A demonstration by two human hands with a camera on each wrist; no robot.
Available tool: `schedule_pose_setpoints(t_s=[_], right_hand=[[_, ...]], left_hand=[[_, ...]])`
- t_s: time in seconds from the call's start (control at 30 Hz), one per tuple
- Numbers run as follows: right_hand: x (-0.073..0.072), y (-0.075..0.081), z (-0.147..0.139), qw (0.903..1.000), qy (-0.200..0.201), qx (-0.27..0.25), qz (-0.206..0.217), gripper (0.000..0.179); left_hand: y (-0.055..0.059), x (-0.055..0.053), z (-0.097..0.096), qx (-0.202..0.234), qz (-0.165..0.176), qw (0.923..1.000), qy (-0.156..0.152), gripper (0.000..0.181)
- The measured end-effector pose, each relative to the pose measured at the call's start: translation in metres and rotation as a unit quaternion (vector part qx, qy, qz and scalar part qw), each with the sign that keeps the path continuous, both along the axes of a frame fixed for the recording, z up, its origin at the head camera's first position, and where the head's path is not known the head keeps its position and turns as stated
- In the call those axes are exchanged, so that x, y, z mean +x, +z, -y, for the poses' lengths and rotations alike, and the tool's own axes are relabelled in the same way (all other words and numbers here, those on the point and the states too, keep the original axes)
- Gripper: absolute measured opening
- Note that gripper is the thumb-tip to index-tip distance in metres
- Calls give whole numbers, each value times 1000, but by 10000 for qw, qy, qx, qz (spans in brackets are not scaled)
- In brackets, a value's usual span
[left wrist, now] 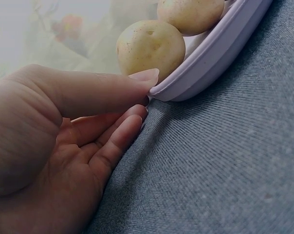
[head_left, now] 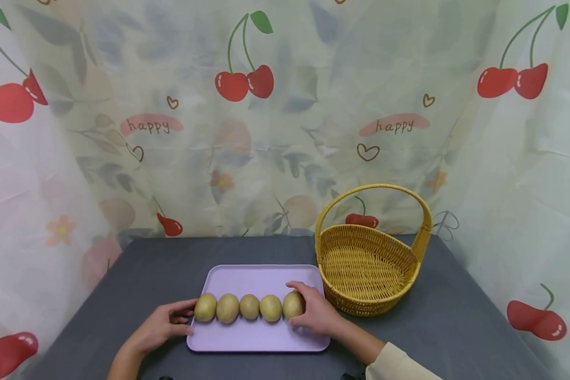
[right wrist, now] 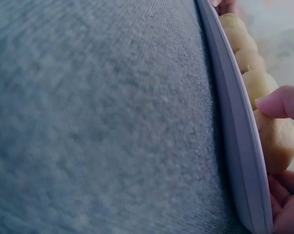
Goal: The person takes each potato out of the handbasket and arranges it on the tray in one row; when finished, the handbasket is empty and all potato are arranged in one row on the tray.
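Several potatoes [head_left: 227, 308] lie in a row across a lilac tray [head_left: 256, 340]. My right hand [head_left: 315, 311] holds the rightmost potato [head_left: 292, 306], its thumb at the near side and fingers round the far side. That potato [right wrist: 276, 141] still sits in the row in the right wrist view. At the tray's left edge is my left hand [head_left: 159, 324], fingers loosely bent, with the index fingertip by the leftmost potato [head_left: 205, 307]. In the left wrist view, the thumb [left wrist: 108, 90] of this hand lies at the tray rim, near a potato [left wrist: 151, 48].
A yellow wicker basket [head_left: 368, 306] with a tall handle stands behind and right of the tray, close to its corner. Dark grey cloth [head_left: 171, 264] covers the table. Curtains [head_left: 285, 132] printed with cherries hang at the back and both sides.
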State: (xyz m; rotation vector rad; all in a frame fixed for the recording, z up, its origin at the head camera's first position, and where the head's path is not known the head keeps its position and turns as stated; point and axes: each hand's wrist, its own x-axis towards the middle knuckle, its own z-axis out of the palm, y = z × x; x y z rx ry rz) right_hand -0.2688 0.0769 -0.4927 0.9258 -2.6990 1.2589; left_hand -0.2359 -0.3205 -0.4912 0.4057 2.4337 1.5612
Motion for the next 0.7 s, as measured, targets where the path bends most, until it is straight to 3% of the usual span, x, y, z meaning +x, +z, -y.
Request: schedule_pose_setpoints(t_s=[0.2,0.5,0.7], right_hand=[[4,1,2,9996,-148,197,-140,79],[3,-1,-1,9994,-35,357,38,87],[3,-2,-2,9981,-40,554,-255,87]], left_hand=[[-4,-2,1,18,-117,9999,-33,68],[-5,-2,1,40,-109,9999,-64,69],[-5,-2,2,62,-33,10000,-8,69]])
